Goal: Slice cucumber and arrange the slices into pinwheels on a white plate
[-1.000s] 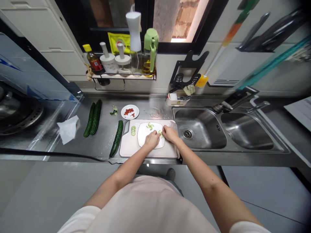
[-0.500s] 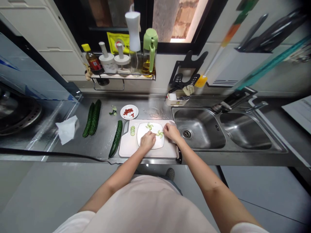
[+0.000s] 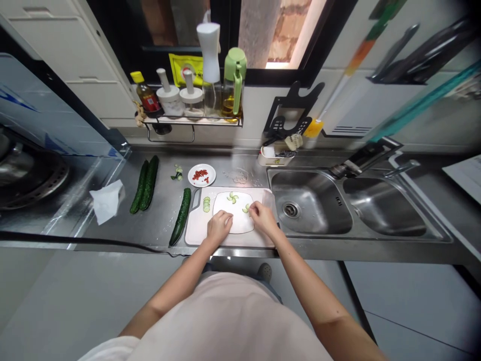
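A white plate (image 3: pixel 233 225) with rounded sides lies on a pale cutting board (image 3: pixel 197 233). Thin cucumber slices form a pinwheel (image 3: pixel 232 198) near the plate's far edge. A second group of cucumber slices (image 3: pixel 245 208) is at the plate's right, partly covered by the fingers of my right hand (image 3: pixel 263 218), which pinch at a slice there. Over the plate's left front part is my left hand (image 3: pixel 219 227), its fingers pressed together; whatever they hold is too small to make out. More cucumber slices (image 3: pixel 206 204) overlap in a row on the board's left.
A whole cucumber (image 3: pixel 181 216) lies left of the board, with two more cucumbers (image 3: pixel 145 184) farther left. Behind the board are a small plate (image 3: pixel 191 181) of red pieces and some cucumber scraps (image 3: pixel 178 174). The sink (image 3: pixel 311 200) is at right; a bottle shelf (image 3: pixel 191 120) hangs above.
My left hand has drawn back to the left, away from the right-hand cucumber group. My right hand has moved in left onto that group. The view has shifted slightly.
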Action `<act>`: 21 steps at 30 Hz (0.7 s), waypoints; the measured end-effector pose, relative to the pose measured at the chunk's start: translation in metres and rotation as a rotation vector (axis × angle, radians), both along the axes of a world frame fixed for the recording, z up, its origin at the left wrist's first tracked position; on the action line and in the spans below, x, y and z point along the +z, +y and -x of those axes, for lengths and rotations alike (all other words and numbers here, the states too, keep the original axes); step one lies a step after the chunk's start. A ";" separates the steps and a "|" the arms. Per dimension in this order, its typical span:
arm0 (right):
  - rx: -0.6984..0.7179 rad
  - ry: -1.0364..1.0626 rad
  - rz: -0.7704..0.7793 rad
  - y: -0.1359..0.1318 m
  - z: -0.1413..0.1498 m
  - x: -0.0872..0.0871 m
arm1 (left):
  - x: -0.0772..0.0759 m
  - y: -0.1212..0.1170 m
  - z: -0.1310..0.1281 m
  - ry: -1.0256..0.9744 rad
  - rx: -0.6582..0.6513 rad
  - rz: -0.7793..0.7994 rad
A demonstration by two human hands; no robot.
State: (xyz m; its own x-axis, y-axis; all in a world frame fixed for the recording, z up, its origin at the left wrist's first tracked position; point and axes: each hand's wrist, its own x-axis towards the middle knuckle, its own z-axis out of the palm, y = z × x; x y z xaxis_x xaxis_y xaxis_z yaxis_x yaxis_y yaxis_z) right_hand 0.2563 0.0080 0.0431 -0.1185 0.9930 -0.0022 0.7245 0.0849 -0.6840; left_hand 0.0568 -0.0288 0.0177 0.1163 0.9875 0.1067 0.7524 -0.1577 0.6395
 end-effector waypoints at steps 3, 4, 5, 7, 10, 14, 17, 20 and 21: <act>0.030 0.045 -0.007 -0.016 0.009 0.000 | -0.001 -0.003 0.014 -0.019 0.043 -0.020; 0.034 0.054 -0.003 -0.022 0.012 0.000 | -0.002 -0.003 0.018 -0.021 0.063 -0.022; 0.034 0.059 0.003 -0.027 0.014 0.000 | -0.003 -0.003 0.023 -0.021 0.086 -0.021; 0.049 0.068 0.023 -0.037 0.018 -0.001 | -0.006 -0.003 0.033 -0.014 0.148 -0.017; 0.058 0.080 0.045 -0.049 0.022 -0.001 | -0.011 0.001 0.049 -0.002 0.260 -0.013; 0.064 0.084 0.053 -0.056 0.022 -0.001 | -0.017 0.008 0.066 0.010 0.369 -0.002; 0.061 0.079 0.050 -0.056 0.021 0.000 | -0.019 0.014 0.072 0.046 0.425 0.035; 0.057 0.082 0.041 -0.055 0.021 0.003 | -0.021 0.018 0.075 0.078 0.446 0.086; 0.058 0.085 0.038 -0.055 0.022 0.003 | -0.022 0.020 0.075 0.083 0.444 0.100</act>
